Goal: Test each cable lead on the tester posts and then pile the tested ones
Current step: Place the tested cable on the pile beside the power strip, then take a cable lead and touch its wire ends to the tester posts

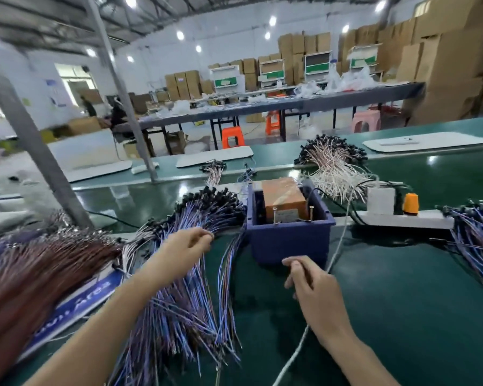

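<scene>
1. Hundreds of blue leads (184, 302) fan across the lower centre of the head view, their black plug ends pointing toward the tester box (289, 240) at centre
2. Left hand (188, 246) pinches a few strands at the fan's upper edge; right hand (310, 282), lower centre-right, is curled thumb to forefinger, whether on a lead I cannot tell
3. Each lead is probably featherlight, limp and tangle-prone: take one near its plug, draw it free slowly, then touch it to the posts (275, 215)

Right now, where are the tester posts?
Head view, centre: the two tester posts stand at the near edge of the orange unit inside the blue box, just beyond the right hand.
</scene>
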Motion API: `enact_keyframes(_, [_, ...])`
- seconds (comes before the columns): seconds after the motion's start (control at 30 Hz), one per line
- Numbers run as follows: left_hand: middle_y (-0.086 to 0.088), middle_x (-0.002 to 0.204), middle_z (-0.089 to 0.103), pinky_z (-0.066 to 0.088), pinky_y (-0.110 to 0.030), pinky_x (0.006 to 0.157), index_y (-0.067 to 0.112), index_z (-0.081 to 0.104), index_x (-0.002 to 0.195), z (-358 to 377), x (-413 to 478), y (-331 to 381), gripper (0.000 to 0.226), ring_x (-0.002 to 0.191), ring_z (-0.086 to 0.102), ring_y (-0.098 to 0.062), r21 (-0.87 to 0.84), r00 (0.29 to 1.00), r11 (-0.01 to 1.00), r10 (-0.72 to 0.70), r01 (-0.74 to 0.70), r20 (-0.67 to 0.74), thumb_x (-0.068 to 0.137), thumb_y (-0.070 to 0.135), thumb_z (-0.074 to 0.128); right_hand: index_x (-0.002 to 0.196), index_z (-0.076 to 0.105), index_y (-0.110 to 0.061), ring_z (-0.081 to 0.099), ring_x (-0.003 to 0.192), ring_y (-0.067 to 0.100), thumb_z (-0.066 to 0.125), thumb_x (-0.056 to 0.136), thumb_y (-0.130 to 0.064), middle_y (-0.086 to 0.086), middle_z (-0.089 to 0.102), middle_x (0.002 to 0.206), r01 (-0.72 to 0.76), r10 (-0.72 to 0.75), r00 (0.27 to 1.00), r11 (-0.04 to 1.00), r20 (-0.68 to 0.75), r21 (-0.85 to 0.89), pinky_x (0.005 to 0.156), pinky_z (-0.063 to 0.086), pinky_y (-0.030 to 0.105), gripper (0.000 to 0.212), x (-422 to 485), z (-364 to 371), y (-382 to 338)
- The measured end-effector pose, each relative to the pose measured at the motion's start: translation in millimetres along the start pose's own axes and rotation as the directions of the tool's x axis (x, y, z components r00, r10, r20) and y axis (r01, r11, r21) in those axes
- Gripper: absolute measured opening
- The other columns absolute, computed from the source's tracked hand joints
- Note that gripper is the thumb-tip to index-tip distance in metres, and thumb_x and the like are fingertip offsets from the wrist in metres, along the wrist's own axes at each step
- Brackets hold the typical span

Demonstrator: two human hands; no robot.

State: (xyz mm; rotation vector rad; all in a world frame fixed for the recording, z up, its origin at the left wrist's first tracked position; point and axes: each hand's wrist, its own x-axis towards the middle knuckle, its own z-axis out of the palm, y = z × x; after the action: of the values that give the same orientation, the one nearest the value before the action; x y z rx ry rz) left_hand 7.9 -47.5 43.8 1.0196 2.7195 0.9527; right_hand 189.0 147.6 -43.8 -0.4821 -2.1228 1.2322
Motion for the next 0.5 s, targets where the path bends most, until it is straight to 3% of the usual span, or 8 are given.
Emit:
enact_keyframes(0.07, [0.007,0.086,0.067,0.045,-0.027,0.053,0.014,0.069,0.112,-12.5,19.9,-27.4,0.024,0.064,0.058,-0.015,0.048,0.974,0.993,-0.091,0.104,-0.209,0.105,0.027,0.05,0.096,0.062,-0.051,0.058,0.05,0.014,0.044,0.105,-0.033,-0.011,0.069,0.073,-0.022,0.023,0.998,0.999,-0.056,0.027,0.049,0.048,0.033,0.027,0.6,-3.0,2.7])
enact_keyframes(0.13, [0.003,0.09,0.064,0.043,-0.028,0.058,0.012,0.068,0.114,-23.7,36.7,-53.3,0.025,0.069,0.057,-0.015,0.046,0.914,0.969,-0.213,0.243,-0.345,0.104,0.022,0.048,0.096,0.062,-0.052,0.059,0.052,0.012,0.044,0.105,-0.031,-0.009,0.069,0.072,-0.047,0.052,0.995,0.997,-0.081,0.062,0.049,0.048,0.027,0.029,0.6,-4.5,3.0])
enact_keyframes(0.23, [-0.016,0.093,0.067,0.043,-0.031,0.064,0.014,0.065,0.099,-29.0,54.8,-85.1,0.021,0.069,0.056,-0.026,0.074,0.881,0.911,-0.368,0.406,-0.298,0.102,0.017,0.045,0.094,0.063,-0.052,0.061,0.054,0.011,0.045,0.105,-0.029,-0.007,0.07,0.072,-0.076,0.086,0.993,0.991,-0.083,0.11,0.051,0.047,0.019,0.031,1.4,-5.0,1.7])
enact_keyframes(0.33, [-0.021,0.086,0.066,0.039,-0.032,0.065,0.011,0.058,0.08,-21.6,64.5,-101.7,0.026,0.072,0.055,-0.027,0.205,0.899,0.878,-0.399,0.432,-0.183,0.102,0.018,0.045,0.09,0.066,-0.048,0.061,0.055,0.011,0.045,0.104,-0.028,-0.005,0.07,0.071,-0.09,0.104,0.991,0.985,-0.09,0.147,0.051,0.047,0.017,0.032,2.1,-4.9,3.6])
enact_keyframes(0.4, [-0.018,0.089,0.064,0.044,-0.035,0.075,0.011,0.059,0.085,-16.3,69.1,-107.0,0.025,0.087,0.062,-0.032,0.201,0.897,0.877,-0.407,0.437,-0.174,0.103,0.023,0.048,0.089,0.068,-0.045,0.061,0.056,0.009,0.047,0.104,-0.026,-0.004,0.07,0.07,-0.099,0.117,0.989,0.979,-0.09,0.178,0.05,0.046,0.015,0.032,2.7,-4.7,5.3])
enact_keyframes(0.5, [-0.021,0.114,0.066,0.046,-0.04,0.091,0.007,0.065,0.113,-9.2,75.5,-108.5,0.031,0.107,0.061,-0.037,0.159,0.866,0.868,-0.418,0.47,-0.275,0.104,0.031,0.048,0.089,0.068,-0.046,0.059,0.053,0.008,0.046,0.104,-0.027,-0.003,0.07,0.07,-0.121,0.142,0.987,0.967,-0.079,0.226,0.051,0.047,0.016,0.032,4.8,-4.7,7.3])
